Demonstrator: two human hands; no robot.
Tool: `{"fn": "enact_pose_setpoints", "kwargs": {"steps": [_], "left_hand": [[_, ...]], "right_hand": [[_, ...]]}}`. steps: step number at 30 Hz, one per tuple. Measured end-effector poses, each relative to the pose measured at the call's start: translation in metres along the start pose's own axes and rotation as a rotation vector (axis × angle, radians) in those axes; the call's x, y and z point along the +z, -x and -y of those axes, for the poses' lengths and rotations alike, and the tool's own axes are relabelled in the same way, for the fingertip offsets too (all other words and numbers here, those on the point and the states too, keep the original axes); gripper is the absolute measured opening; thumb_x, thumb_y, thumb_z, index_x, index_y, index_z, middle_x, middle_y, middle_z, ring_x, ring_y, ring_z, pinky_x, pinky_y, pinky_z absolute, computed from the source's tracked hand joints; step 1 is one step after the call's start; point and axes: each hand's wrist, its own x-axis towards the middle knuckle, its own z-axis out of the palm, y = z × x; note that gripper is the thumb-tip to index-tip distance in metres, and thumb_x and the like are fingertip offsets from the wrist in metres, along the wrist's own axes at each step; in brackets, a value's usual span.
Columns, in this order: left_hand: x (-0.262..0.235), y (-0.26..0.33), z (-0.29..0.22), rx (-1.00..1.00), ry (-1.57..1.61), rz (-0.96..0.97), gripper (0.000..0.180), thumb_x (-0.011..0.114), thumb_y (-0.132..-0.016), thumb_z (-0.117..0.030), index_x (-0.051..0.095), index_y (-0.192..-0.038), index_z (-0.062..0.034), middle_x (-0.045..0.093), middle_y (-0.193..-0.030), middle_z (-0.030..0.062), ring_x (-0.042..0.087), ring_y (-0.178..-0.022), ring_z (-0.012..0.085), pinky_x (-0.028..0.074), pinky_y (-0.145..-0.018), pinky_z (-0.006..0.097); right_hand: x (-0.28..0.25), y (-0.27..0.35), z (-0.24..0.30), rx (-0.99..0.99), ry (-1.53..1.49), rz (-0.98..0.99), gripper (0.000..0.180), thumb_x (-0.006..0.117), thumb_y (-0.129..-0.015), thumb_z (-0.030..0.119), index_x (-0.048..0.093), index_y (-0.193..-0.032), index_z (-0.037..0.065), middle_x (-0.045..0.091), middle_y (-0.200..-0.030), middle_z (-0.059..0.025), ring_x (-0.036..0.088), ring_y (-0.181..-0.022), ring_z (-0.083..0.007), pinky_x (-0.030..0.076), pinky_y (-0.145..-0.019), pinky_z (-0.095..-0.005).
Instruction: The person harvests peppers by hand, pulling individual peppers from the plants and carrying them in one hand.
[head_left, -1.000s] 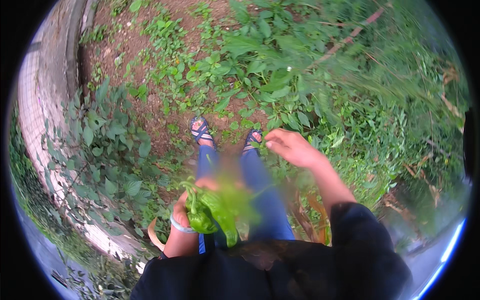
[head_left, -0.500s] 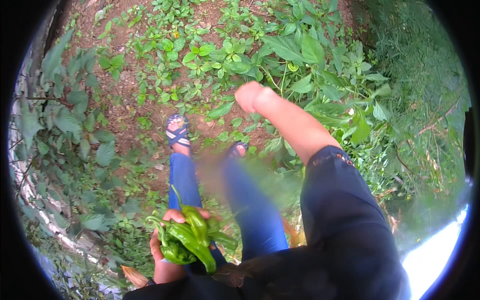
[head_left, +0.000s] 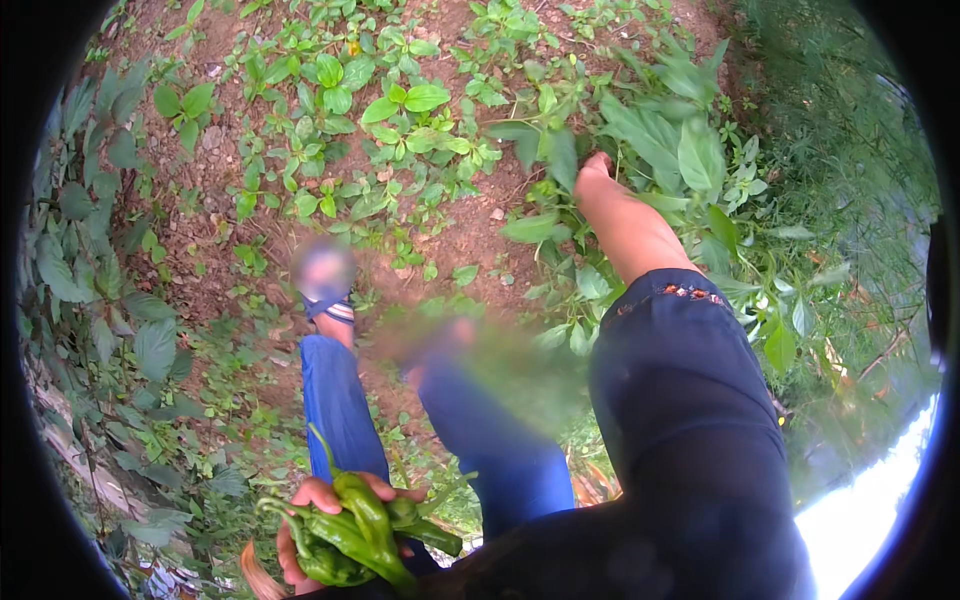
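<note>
A bunch of several green peppers [head_left: 368, 520] lies in my left hand [head_left: 318, 493], its fingers curled around them close to my body, low in the view. One pepper's long stem sticks up past the fingers. My right arm stretches forward to a leafy pepper plant [head_left: 655, 140]. Among its leaves is my right hand [head_left: 594, 172], near the base of the stems. Leaves cover its fingers, so what it touches is hidden.
Low green weeds [head_left: 400, 105] grow over the reddish soil [head_left: 465, 230] ahead. A darker leafy bush [head_left: 140, 260] borders the left side, and feathery green growth [head_left: 840, 180] the right. My sandaled foot [head_left: 328, 285] stands on the soil; a blurred smear covers part of the lower middle.
My right hand has moved right and deeper into the pepper plant, whose leaves have shifted. My left hand, still holding the peppers, sits slightly lower and further left in view.
</note>
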Motion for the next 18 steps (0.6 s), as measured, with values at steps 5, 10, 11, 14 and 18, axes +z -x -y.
{"fn": "enact_pose_setpoints", "kwargs": {"steps": [5,10,11,14,18], "left_hand": [[0.004,-0.002,-0.012,-0.050,-0.013,-0.005,0.059,0.073,-0.074,-0.025,0.043,-0.124,-0.0151,0.035,-0.126,0.0250,0.024,-0.125,0.0610,0.053,-0.078,0.064],[0.005,-0.010,-0.009,-0.077,-0.007,0.039,0.056,0.073,-0.074,-0.026,0.045,-0.121,-0.0144,0.035,-0.126,0.0250,0.026,-0.123,0.0619,0.053,-0.076,0.065],[0.014,-0.008,-0.005,-0.053,-0.012,-0.062,0.054,0.073,-0.074,-0.027,0.045,-0.119,-0.0143,0.037,-0.124,0.0246,0.028,-0.123,0.0605,0.054,-0.075,0.064],[0.017,-0.008,-0.001,-0.054,0.062,-0.116,0.059,0.077,-0.072,-0.029,0.046,-0.120,-0.0125,0.037,-0.125,0.0267,0.029,-0.123,0.0590,0.052,-0.078,0.064],[-0.012,-0.008,0.022,0.029,0.120,0.071,0.078,0.083,-0.065,-0.031,0.043,-0.128,-0.0091,0.031,-0.134,0.0318,0.025,-0.122,0.0644,0.051,-0.078,0.065]], "right_hand": [[0.000,0.044,-0.015,-0.111,-0.069,0.159,0.044,0.060,-0.080,0.034,0.061,-0.120,0.015,0.060,-0.121,-0.0087,0.058,-0.111,-0.0255,0.047,-0.089,-0.0394],[0.019,0.093,-0.050,-0.140,-0.126,0.278,0.040,0.058,-0.078,0.034,0.065,-0.115,0.021,0.064,-0.116,-0.0030,0.060,-0.108,-0.0210,0.049,-0.084,-0.0343],[0.031,0.094,-0.054,-0.139,-0.122,0.287,0.040,0.058,-0.078,0.034,0.065,-0.115,0.021,0.064,-0.116,-0.0030,0.060,-0.108,-0.0210,0.049,-0.084,-0.0343],[0.065,0.122,-0.066,-0.081,-0.294,0.286,0.046,0.051,-0.079,0.034,0.061,-0.121,0.016,0.059,-0.125,-0.0065,0.058,-0.112,-0.0232,0.047,-0.090,-0.0352],[0.111,0.157,-0.061,-0.278,-0.287,0.280,0.045,0.043,-0.082,0.024,0.058,-0.123,0.011,0.054,-0.129,-0.0153,0.055,-0.115,-0.0322,0.043,-0.097,-0.0390]]}}
